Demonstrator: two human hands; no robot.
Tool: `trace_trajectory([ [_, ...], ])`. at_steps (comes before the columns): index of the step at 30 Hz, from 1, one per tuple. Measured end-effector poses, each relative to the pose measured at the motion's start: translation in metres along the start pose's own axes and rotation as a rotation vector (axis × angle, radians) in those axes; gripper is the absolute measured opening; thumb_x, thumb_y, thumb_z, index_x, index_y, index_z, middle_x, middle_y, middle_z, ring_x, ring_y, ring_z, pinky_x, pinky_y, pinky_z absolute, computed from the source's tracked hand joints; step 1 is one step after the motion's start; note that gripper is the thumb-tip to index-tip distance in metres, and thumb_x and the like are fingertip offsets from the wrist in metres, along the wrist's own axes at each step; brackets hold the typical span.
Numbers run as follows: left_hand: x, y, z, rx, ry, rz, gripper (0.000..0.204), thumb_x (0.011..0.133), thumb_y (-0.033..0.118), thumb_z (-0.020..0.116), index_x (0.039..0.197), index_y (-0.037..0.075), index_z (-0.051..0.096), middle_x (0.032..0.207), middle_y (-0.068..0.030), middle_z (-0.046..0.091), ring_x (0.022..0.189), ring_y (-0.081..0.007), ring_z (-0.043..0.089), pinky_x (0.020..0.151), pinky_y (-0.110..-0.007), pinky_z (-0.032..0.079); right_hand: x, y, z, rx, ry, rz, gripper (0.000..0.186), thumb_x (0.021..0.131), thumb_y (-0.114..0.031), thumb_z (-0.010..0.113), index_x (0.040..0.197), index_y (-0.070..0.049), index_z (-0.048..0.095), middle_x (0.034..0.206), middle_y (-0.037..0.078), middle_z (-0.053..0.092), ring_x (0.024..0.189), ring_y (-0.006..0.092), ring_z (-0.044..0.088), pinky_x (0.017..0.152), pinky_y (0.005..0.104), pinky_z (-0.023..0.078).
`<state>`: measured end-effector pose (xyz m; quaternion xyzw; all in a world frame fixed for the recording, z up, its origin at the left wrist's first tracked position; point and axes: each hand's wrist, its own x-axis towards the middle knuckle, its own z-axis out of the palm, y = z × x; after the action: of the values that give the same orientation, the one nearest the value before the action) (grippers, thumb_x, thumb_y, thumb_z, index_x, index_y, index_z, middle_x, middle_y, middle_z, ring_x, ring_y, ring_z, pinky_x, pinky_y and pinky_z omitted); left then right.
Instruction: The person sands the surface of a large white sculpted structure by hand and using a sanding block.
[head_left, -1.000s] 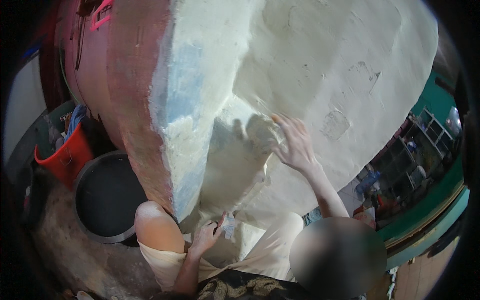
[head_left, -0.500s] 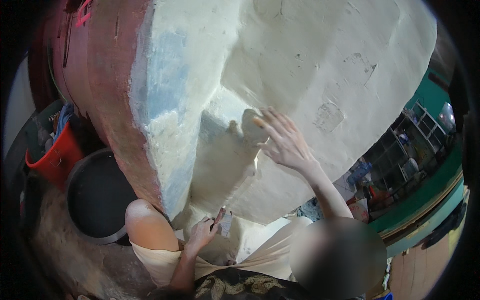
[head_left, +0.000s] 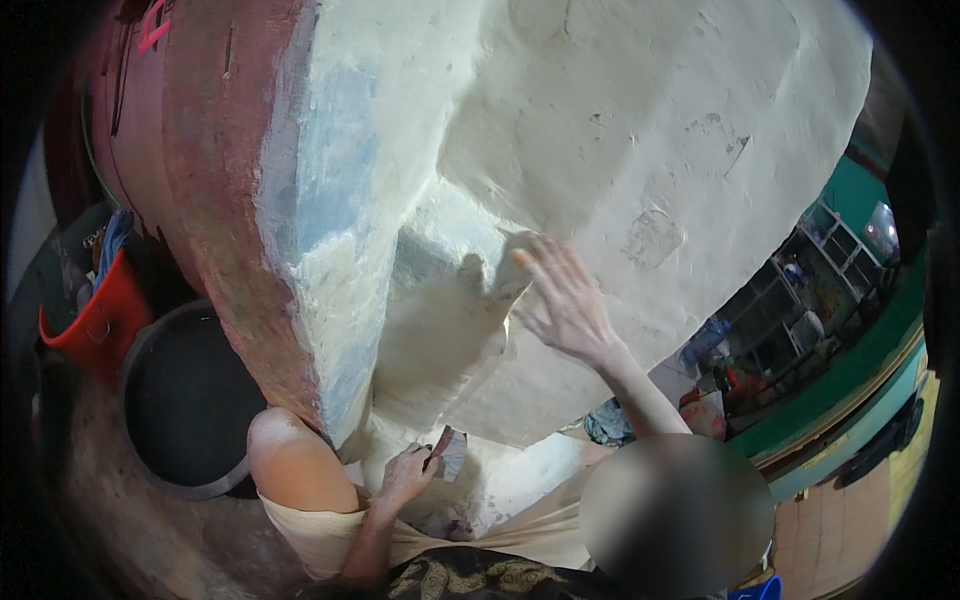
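A large, angular form with a creamy white surface [head_left: 570, 130] fills the middle, patched with pale blue and reddish pink along its left side. My right hand [head_left: 570, 305] lies with fingers stretched out against its surface, beside a raised fold; an orange-brown patch shows on one finger. Lower down, between my knees, my left hand [head_left: 405, 475] is closed around the handle of a scraper [head_left: 454, 458]. Its flat grey blade points to the right, near the white lower part of the form. Part of the handle is hidden by my fingers.
At the left, an orange-red bucket [head_left: 95, 320] with cloth in it stands by a round black tub [head_left: 195, 400]. A metal rack [head_left: 815, 275] with assorted items and a green ledge [head_left: 850, 385] are at the right. My bare knee [head_left: 300, 460] is close to the form.
My right hand has slid slightly downward over the pale surface. The scraper in my left hand has turned, so more of its blade shows. The view has shifted a little.
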<state>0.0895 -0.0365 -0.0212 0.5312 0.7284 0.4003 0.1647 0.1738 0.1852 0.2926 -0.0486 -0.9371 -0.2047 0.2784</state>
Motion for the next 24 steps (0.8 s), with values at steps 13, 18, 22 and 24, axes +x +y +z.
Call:
trace_trajectory([
  [13, 0.002, 0.002, -0.010, 0.046, -0.062, -0.060, 0.026, 0.088, 0.027, 0.051, 0.090, 0.002, 0.060, 0.089, -0.0177, 0.058, 0.083, -0.0372, 0.059, 0.074, -0.046, 0.048, -0.008, 0.017, 0.036, -0.118, -0.062, -0.096, 0.063, 0.090, -0.046, 0.050, 0.141, -0.013, 0.035, 0.147, 0.018, 0.031, 0.130, 0.0342, 0.038, 0.109, 0.0438, 0.030],
  [18, 0.004, 0.004, -0.009, 0.015, -0.019, -0.067, 0.026, 0.087, 0.026, 0.053, 0.087, 0.002, 0.060, 0.088, -0.0189, 0.058, 0.082, -0.0379, 0.060, 0.073, -0.047, 0.048, -0.059, 0.020, 0.009, 0.177, -0.605, 0.085, 0.065, 0.089, -0.046, 0.051, 0.141, -0.013, 0.034, 0.146, 0.020, 0.030, 0.130, 0.0327, 0.038, 0.107, 0.0433, 0.031],
  [22, 0.011, 0.008, -0.008, 0.019, -0.015, -0.102, 0.026, 0.086, 0.026, 0.053, 0.087, 0.001, 0.061, 0.088, -0.0193, 0.058, 0.082, -0.0379, 0.059, 0.073, -0.047, 0.047, -0.043, 0.031, 0.006, -0.068, -0.076, -0.138, 0.065, 0.088, -0.047, 0.053, 0.140, -0.012, 0.037, 0.143, 0.020, 0.035, 0.131, 0.0318, 0.037, 0.109, 0.0422, 0.029],
  [24, 0.010, 0.000, -0.006, 0.051, -0.029, -0.106, 0.026, 0.087, 0.026, 0.053, 0.087, 0.001, 0.061, 0.088, -0.0193, 0.058, 0.082, -0.0381, 0.059, 0.072, -0.047, 0.047, -0.028, 0.023, 0.019, -0.099, -0.086, -0.162, 0.064, 0.087, -0.046, 0.055, 0.139, -0.012, 0.039, 0.142, 0.019, 0.037, 0.131, 0.0311, 0.037, 0.109, 0.0406, 0.028],
])
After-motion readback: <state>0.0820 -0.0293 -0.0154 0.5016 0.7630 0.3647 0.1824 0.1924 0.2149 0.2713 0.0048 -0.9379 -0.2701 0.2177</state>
